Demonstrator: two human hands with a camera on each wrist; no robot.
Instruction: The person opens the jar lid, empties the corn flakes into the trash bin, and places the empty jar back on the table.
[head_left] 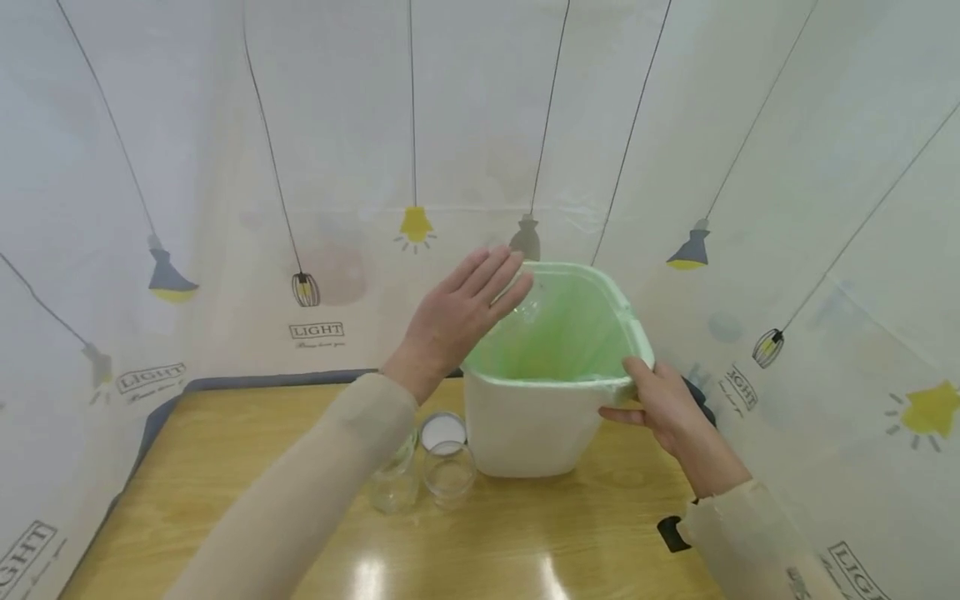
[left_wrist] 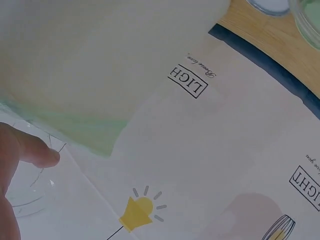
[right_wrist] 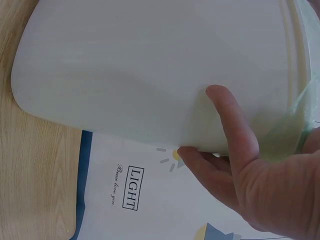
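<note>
Fingers of the left hand (head_left: pixel 457 312) lie straight and together, palm down over the rim of the white bin (head_left: pixel 525 425), with a clear glass jar (head_left: pixel 528 304) just under the fingertips above the green liner (head_left: pixel 562 333). The right hand (head_left: pixel 663 404) grips the bin's near right rim, thumb on top. Two glass jars (head_left: pixel 431 475) stand on the wooden table (head_left: pixel 225 467) beside the bin.

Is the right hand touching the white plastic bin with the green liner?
Touching. The right wrist view shows the right hand with its thumb pressed flat on the wall of the white plastic bin, fingers curled beneath it.
</note>
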